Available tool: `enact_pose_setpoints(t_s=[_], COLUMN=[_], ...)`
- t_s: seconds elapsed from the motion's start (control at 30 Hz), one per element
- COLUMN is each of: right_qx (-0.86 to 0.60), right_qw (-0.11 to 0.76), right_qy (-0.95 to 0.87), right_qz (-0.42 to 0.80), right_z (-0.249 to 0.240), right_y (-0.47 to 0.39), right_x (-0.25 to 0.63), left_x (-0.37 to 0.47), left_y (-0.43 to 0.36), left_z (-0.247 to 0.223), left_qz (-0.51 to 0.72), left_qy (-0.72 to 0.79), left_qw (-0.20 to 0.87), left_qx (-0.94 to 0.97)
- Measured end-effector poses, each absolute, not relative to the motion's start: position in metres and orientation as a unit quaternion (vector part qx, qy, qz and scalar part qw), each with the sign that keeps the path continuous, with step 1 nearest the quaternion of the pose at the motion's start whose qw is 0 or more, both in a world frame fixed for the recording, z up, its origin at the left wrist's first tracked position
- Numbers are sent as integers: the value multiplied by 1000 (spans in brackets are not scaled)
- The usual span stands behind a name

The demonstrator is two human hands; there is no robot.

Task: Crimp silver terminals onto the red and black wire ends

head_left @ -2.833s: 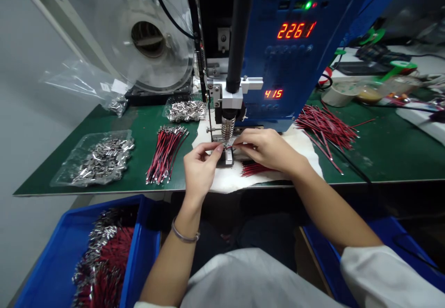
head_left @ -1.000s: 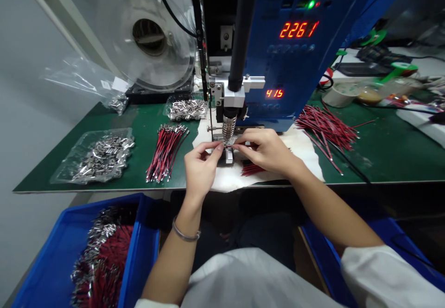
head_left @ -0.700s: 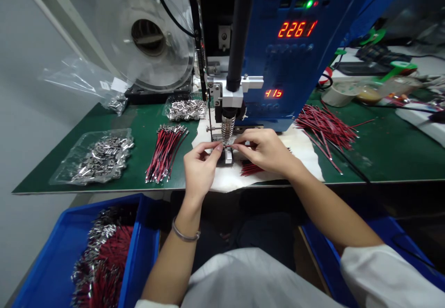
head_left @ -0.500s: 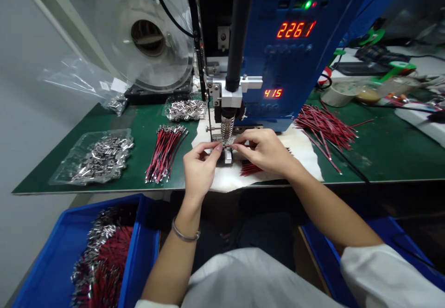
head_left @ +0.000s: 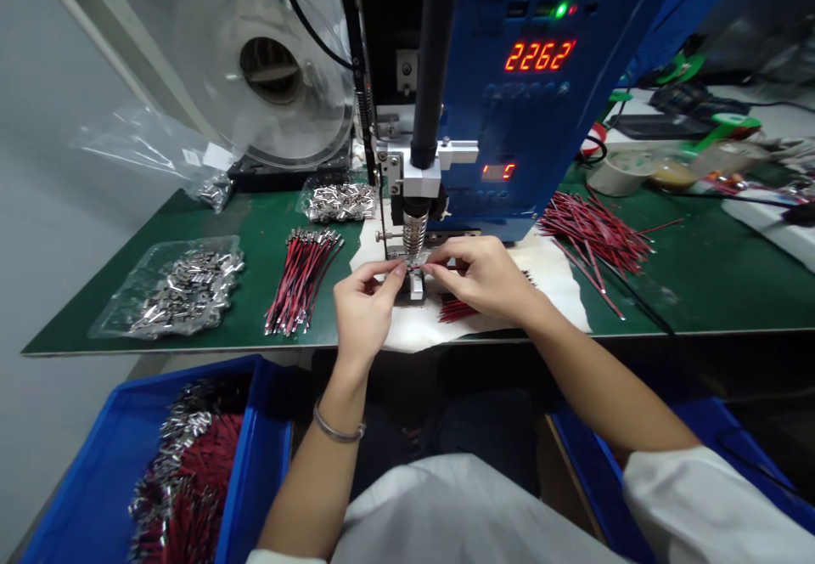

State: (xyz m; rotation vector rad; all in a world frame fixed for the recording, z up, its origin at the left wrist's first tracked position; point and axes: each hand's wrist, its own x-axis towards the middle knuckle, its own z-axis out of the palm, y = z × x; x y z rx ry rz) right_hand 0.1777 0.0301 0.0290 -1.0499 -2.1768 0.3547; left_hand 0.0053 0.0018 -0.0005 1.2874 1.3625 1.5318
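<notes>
My left hand (head_left: pixel 368 305) is pinched at the left of the soldering machine's tip (head_left: pixel 414 237), on a small piece too tiny to make out. From the right, my right hand (head_left: pixel 484 275) pinches a thin red wire (head_left: pixel 418 267) just below the tip. Both sets of fingertips are close together above a small metal block (head_left: pixel 416 286). Short red and black wires (head_left: pixel 455 307) lie on the white paper (head_left: pixel 411 335), partly under my right hand. The blue machine (head_left: pixel 509 131) shows 2262 on its upper display.
Left on the green table (head_left: pixel 255 250) are a bundle of red-black wires (head_left: pixel 302 279) and bags of metal parts (head_left: pixel 191 288). Loose wires (head_left: pixel 598 233) lie at the right. A blue bin (head_left: pixel 95 462) of wired pieces stands below left, and a large reel (head_left: pixel 210 71) behind.
The upper display has gone from 2261 to 2262, and the lower one no longer reads a full 415. Both hands have stayed almost in place, with a slight shift of the view.
</notes>
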Motion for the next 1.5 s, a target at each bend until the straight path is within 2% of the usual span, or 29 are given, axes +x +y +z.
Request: enact_pose_setpoints(t_s=[1.5], right_qx=[-404], right_qw=[336], right_qy=[-839], right_qz=[141], right_z=[30], right_y=[29], right_x=[178], left_x=[4], left_y=[1], left_z=[-2], left_qz=[593], left_qy=[518], left_qw=[353], left_qx=[504])
